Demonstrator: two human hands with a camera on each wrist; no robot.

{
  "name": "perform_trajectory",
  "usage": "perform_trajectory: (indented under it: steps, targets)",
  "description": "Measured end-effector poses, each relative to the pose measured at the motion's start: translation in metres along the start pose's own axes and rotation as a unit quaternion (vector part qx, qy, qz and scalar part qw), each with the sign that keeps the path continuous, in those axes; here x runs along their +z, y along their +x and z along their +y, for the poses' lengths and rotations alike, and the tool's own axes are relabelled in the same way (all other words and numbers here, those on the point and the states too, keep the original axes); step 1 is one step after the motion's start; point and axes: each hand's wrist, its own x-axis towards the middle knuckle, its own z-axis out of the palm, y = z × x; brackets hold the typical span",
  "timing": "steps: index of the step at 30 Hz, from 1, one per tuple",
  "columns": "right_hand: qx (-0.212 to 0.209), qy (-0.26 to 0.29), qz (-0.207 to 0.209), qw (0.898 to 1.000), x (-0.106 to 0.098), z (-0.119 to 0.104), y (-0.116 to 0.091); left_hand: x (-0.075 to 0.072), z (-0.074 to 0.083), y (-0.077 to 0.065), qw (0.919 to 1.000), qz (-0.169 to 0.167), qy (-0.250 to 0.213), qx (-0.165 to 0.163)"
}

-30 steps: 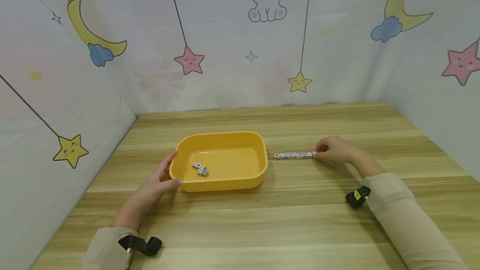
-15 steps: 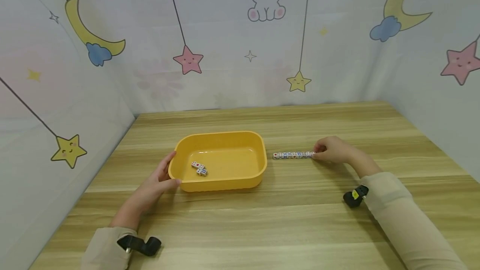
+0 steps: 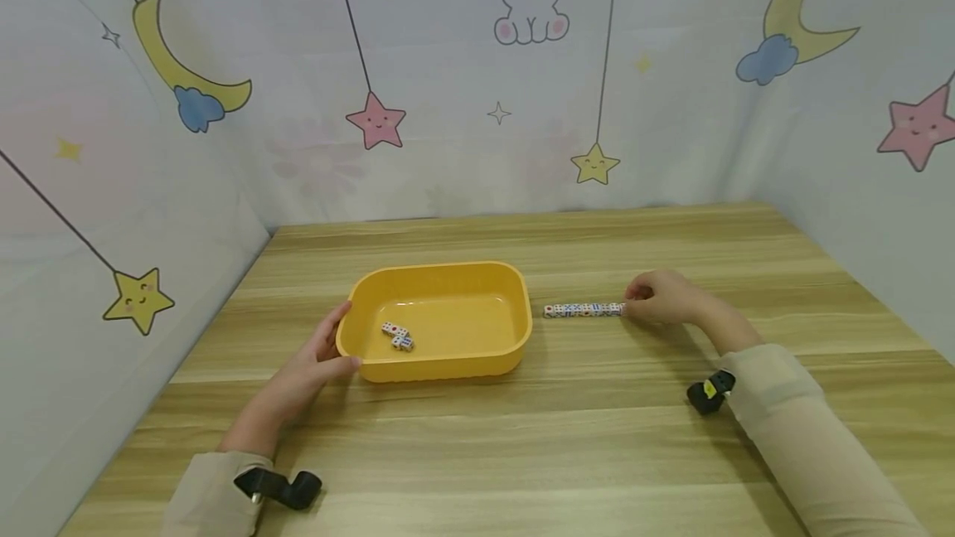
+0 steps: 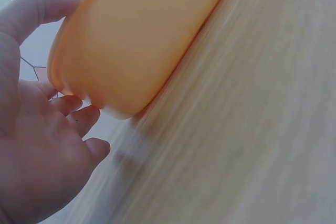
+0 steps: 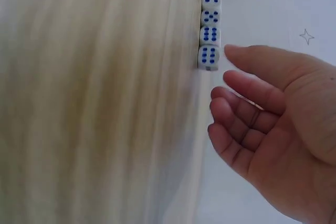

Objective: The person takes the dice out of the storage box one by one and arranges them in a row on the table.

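Behind your left hand [image 3: 313, 361], you wear a beige sleeve [image 3: 212, 494] with a black, hooked bracket [image 3: 287, 491]; behind your right hand [image 3: 666, 298], a matching sleeve [image 3: 813, 437] and a black mount [image 3: 701, 400] bearing a yellow patch [image 3: 710, 389].

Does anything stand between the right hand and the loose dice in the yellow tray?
At table level, yes: the row of dice and then the right wall of the yellow tray lie between the right hand and the loose dice. From above, the tray is open, with nothing visible over it.
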Motion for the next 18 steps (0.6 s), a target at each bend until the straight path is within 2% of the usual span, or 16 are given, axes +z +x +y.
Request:
perform_trajectory:
  steps: [8,18]
  targets:
    - [-0.032,0.028,0.038,0.998,-0.012,-0.017,0.002,0.001,0.002,0.000,1.0000,0.000,-0.001,0.002]
    - [-0.075,0.036,0.021,0.996,-0.017,-0.078,0.014,0.001,0.001,0.000,1.0000,0.000,-0.003,0.002]
